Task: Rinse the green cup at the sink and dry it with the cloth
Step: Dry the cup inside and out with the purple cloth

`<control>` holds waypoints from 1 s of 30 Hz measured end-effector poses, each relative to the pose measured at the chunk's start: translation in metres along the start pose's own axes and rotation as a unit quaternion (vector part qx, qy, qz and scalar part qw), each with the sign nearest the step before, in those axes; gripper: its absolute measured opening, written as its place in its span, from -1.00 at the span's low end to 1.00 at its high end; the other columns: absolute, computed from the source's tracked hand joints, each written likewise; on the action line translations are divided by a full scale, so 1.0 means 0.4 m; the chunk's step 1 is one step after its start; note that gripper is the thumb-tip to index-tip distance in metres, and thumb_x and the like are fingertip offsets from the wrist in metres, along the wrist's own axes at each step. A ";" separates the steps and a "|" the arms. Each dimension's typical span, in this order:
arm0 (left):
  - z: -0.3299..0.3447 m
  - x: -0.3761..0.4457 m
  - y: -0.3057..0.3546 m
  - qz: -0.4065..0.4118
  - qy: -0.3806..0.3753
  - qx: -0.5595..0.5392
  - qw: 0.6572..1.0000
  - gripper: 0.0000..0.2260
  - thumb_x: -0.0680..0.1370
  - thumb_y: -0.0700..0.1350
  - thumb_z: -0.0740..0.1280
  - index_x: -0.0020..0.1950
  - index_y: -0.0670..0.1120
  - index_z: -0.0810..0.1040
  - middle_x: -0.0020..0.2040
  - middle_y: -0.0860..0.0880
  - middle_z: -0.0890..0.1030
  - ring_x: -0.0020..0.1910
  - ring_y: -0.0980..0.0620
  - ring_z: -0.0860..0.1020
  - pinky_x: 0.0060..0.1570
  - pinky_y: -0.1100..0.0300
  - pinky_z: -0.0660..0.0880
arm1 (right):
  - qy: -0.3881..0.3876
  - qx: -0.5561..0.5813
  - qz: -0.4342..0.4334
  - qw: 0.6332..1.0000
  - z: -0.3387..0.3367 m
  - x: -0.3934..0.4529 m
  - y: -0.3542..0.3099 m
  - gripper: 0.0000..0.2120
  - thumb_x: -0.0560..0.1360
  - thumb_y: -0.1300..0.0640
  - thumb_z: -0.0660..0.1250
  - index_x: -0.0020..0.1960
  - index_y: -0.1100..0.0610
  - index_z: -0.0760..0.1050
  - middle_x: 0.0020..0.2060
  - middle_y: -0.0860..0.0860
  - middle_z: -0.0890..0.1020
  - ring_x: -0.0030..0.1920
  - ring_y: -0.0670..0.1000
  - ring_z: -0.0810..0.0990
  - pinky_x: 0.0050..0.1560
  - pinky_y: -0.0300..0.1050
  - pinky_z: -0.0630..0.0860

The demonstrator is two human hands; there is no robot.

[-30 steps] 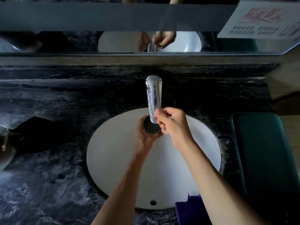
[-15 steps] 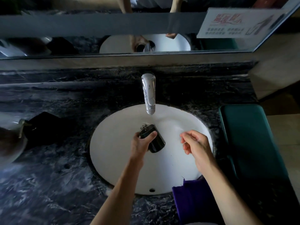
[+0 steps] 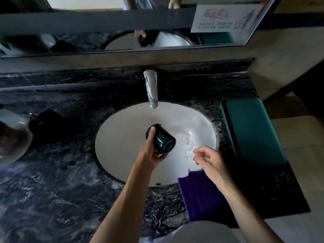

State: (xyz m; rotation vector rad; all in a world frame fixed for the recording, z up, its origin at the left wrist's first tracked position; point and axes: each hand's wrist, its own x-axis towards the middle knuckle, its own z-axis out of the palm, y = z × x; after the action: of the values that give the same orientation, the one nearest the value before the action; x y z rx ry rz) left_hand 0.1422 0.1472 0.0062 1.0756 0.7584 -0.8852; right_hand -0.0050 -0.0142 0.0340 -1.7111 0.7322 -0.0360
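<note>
My left hand (image 3: 149, 155) grips the dark green cup (image 3: 163, 140) over the white sink basin (image 3: 122, 155). The cup is tipped on its side, base toward me and to the right, mouth pointing away to the left, thumb along its rim. It hangs below and in front of the chrome tap (image 3: 151, 88). My right hand (image 3: 209, 160) hovers over the basin's right edge, fingers loosely curled and apart, holding nothing. The purple cloth (image 3: 199, 195) lies on the counter just under that hand, one corner over the sink rim.
The dark marble counter (image 3: 52, 181) surrounds the basin. A green tray (image 3: 250, 130) lies on the right. A black object (image 3: 47, 120) and a second basin (image 3: 12, 137) sit at the left. A mirror (image 3: 122, 32) runs along the back wall with a notice (image 3: 226, 18) on it.
My right hand left the tap and dropped to the basin's right side above the cloth. My left hand lowered the cup from under the spout and tipped it onto its side.
</note>
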 end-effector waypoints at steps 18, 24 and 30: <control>-0.043 -0.056 -0.075 -0.021 -0.033 -0.044 0.998 -0.29 0.59 0.36 0.31 0.56 -0.10 0.46 0.46 -0.20 0.57 0.26 -0.14 0.58 -0.13 0.01 0.58 | -0.250 -0.577 -0.269 0.729 -0.118 -0.249 0.316 0.27 0.18 -0.46 0.42 0.66 0.02 -0.11 0.67 0.04 -0.15 0.64 0.19 -0.18 0.57 0.23 -0.20; -0.046 -0.070 -0.110 -0.017 -0.033 -0.039 0.999 -0.31 0.59 0.36 0.32 0.54 -0.09 0.48 0.29 -0.17 0.64 0.09 -0.09 0.63 -0.12 0.02 0.57 | -0.195 -0.582 -0.314 0.725 -0.106 -0.245 0.360 0.17 0.31 -0.40 0.41 0.67 0.07 -0.08 0.67 0.09 -0.03 0.64 0.23 -0.04 0.56 0.32 0.01; -0.047 -0.087 -0.125 -0.001 -0.041 -0.036 0.999 -0.36 0.59 0.33 0.33 0.52 -0.06 0.48 0.17 -0.15 0.66 0.09 -0.07 0.64 -0.11 0.01 0.57 | -0.175 -0.550 -0.306 0.757 -0.104 -0.250 0.339 -0.17 0.52 -0.23 0.31 0.65 0.04 0.07 0.65 -0.01 0.10 0.65 0.10 -0.02 0.59 0.20 -0.02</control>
State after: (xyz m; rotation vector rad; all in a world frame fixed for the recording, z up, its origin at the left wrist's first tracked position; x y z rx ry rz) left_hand 0.0803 0.1623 0.0103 0.9704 0.7180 -0.8909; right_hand -0.1623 -0.0139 -0.0393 -2.9191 -0.2445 0.3214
